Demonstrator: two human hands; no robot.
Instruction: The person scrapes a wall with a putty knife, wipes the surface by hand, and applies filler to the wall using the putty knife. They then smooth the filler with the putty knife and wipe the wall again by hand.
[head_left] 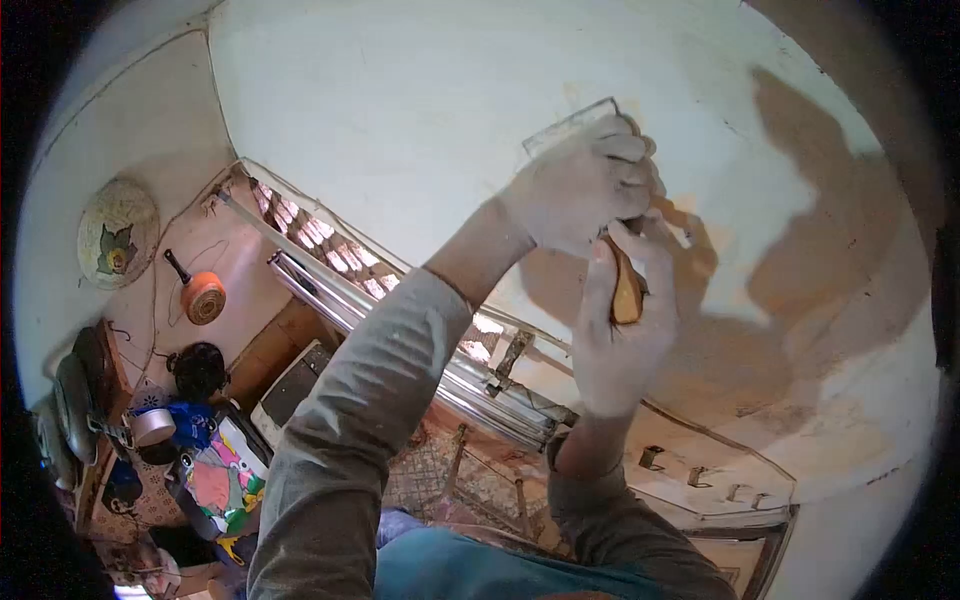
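My left hand (580,190), coated in pale dust, is closed round a flat wide scraper (565,128). The scraper's straight edge shows beyond the knuckles, against or very near the pale wall surface (400,90). Just below and to the right, my right hand (630,340) grips a tool by its yellow-brown wooden handle (627,292). That tool's far end is hidden behind my left hand, and the two hands are close together. Brownish patches mark the surface around them.
Metal tubes (470,395) run below a slatted opening (330,240). An orange pan (203,298) and a round plaque (118,233) hang on the left wall. Below are a dark pot (198,370) and a colourful cloth (220,475). Small hooks (697,477) line the lower right.
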